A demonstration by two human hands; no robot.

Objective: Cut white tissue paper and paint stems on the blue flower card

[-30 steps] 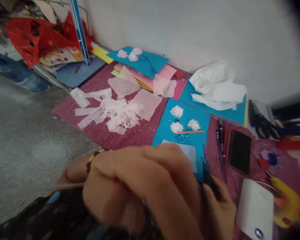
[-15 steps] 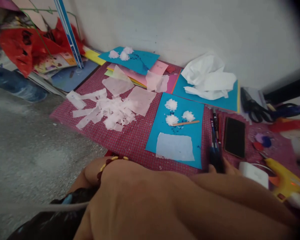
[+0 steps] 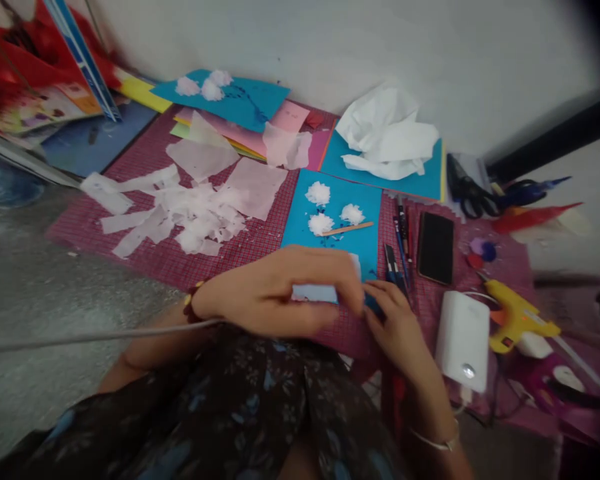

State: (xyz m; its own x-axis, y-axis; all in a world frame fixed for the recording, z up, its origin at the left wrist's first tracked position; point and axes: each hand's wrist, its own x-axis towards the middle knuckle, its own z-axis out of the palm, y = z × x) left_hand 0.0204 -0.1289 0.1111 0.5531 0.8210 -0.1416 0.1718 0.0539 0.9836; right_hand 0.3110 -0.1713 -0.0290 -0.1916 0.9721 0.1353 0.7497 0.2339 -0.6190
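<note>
My left hand (image 3: 285,290), a beaded bracelet at its wrist, hovers over the near end of a blue sheet of paper (image 3: 295,230). Its fingers are bent and apart from the thumb, with nothing visible between them. Partly hidden beneath it is a pale tissue rectangle (image 3: 315,294). At the sheet's near right corner, the fingers and thumb of my right hand (image 3: 393,327) close around the blue paper. Three white fluffy paper clumps (image 3: 321,224) and a thin wooden stick (image 3: 350,229) lie farther up the sheet. A craft knife (image 3: 394,267) rests just right of it.
Torn tissue strips (image 3: 195,210) cover the left side of the checked tablecloth (image 3: 260,240). Behind lie another decorated blue sheet (image 3: 260,107) and crumpled white tissue (image 3: 390,137). To the right are a phone (image 3: 436,248), a white power bank (image 3: 464,340), scissors (image 3: 473,193) and a yellow glue gun (image 3: 517,313).
My left hand has moved away from the camera to over the blue sheet. My right hand has come left from beside the pens to the sheet's corner. The view has shifted right.
</note>
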